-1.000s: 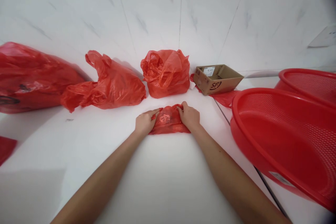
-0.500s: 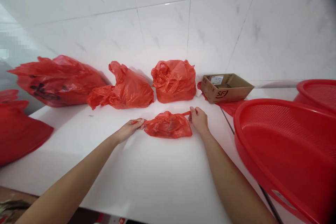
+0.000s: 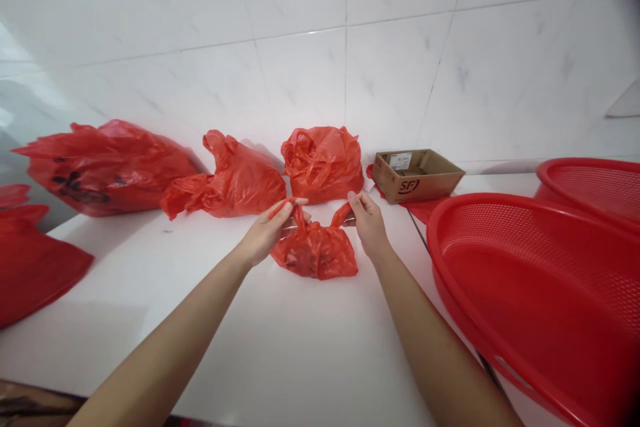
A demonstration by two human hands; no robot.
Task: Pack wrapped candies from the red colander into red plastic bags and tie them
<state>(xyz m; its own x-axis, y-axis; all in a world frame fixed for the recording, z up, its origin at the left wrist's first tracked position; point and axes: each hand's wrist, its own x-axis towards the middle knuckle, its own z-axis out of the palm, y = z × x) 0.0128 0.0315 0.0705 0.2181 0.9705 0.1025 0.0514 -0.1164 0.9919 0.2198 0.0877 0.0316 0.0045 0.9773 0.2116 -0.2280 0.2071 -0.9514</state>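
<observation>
A small red plastic bag (image 3: 320, 255) rests on the white table, with something dark showing faintly through its thin sides. My left hand (image 3: 270, 227) pinches one of its handles at the upper left. At the upper right my right hand (image 3: 367, 221) is closed on the other handle. Both handles stand raised above the bag, and its top is gathered between them. What lies inside cannot be made out. Just behind my hands sits a fuller red plastic bag (image 3: 323, 163), close to the wall.
Left along the wall lie another red bag (image 3: 235, 177) and a large one with black marks (image 3: 105, 170). More red plastic (image 3: 40, 267) is at the left edge. An open cardboard box (image 3: 425, 180) stands right of centre, beside big red plastic baskets (image 3: 500, 267).
My hands have lifted the bag's handles from stretched out sideways to upright. The left hand has come in towards the bag. The camera view has shifted slightly.
</observation>
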